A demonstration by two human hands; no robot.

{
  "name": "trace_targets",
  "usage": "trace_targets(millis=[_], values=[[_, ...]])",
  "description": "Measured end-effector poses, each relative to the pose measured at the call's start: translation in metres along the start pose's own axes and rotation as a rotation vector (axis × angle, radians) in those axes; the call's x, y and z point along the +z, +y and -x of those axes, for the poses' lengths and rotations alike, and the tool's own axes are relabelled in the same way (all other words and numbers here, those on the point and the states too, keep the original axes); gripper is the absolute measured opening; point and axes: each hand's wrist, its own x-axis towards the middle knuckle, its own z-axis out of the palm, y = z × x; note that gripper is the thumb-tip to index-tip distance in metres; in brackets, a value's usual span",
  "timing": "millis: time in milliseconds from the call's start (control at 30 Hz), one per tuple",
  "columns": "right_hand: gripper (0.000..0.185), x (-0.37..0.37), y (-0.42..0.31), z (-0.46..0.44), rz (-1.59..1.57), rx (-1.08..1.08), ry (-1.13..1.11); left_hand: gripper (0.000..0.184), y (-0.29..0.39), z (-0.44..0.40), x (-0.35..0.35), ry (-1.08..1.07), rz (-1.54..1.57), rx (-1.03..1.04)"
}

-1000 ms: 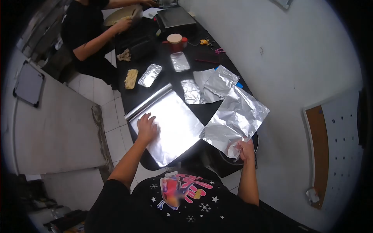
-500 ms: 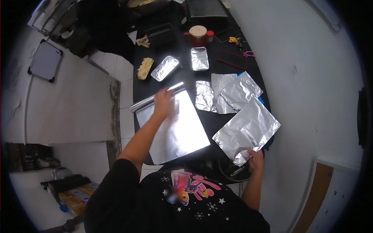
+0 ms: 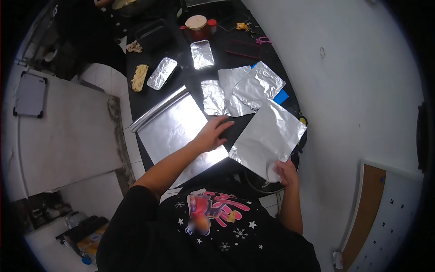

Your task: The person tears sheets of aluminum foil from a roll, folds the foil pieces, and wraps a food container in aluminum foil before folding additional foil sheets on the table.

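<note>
My right hand (image 3: 287, 172) pinches the lower corner of a loose sheet of aluminium foil (image 3: 271, 133), which tilts up over the table's right side. Above the right part of the unrolled foil (image 3: 174, 131), my left hand (image 3: 215, 133) reaches toward that sheet with fingers apart and nothing in them. The foil roll (image 3: 158, 109) lies slantwise at the far end of the unrolled length. Beyond the held sheet, more cut foil sheets (image 3: 258, 86) overlap on something blue (image 3: 281, 96). A smaller foil piece (image 3: 214, 98) lies beside them.
Farther back are two foil-covered trays (image 3: 202, 54) (image 3: 162, 73), a tray with pale yellow food (image 3: 139, 78), a red pot (image 3: 197, 29) and a red-capped jar (image 3: 212, 25). A person in dark clothes (image 3: 86, 36) stands at the far left. A white wall (image 3: 335, 90) borders the right side.
My left hand has left the foil roll and moved right, toward the loose sheet. My right hand still holds the sheet's corner. The camera view has shifted, moving the table scene up and left.
</note>
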Motion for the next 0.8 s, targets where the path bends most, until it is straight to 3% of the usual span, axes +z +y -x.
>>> trace_targets(millis=[100,133,233,267,367,433,467,500,567,700,800], values=[[0.041,0.035,-0.001,0.022,0.016,0.041,-0.055,0.074,0.013,-0.009,0.009,0.044,0.146,0.051],[0.042,0.040,0.002,0.027,0.040,0.056,-0.088,0.063,0.019,-0.010,0.007,0.099,0.216,0.068],[0.048,0.042,0.020,0.033,0.089,0.060,-0.175,0.046,0.022,0.008,-0.013,-0.104,0.115,0.076],[0.049,0.051,0.026,0.035,0.100,0.049,-0.171,0.030,0.029,0.016,-0.024,-0.051,0.100,0.112],[0.052,0.069,0.043,0.035,0.081,0.017,-0.134,0.025,0.015,0.057,-0.041,-0.076,-0.020,0.201],[0.052,0.060,0.061,0.020,0.005,-0.008,-0.125,0.023,0.007,0.087,-0.045,-0.004,0.049,0.111],[0.056,0.071,0.066,0.024,0.355,-0.135,0.073,0.022,0.002,0.103,-0.044,0.034,0.084,0.064],[0.064,0.081,0.070,0.030,0.657,-0.379,0.088,0.019,-0.003,0.119,-0.042,0.050,0.141,-0.042],[0.073,0.102,0.066,0.037,1.544,-1.073,0.155,0.014,-0.018,0.152,-0.033,0.075,0.259,-0.254],[0.070,0.129,0.078,0.038,1.547,-1.048,-0.078,0.019,-0.039,0.189,-0.018,0.186,0.319,-0.333],[0.060,0.126,0.094,0.020,1.672,-1.104,-0.225,0.023,-0.033,0.194,-0.030,0.133,0.290,-0.327]])
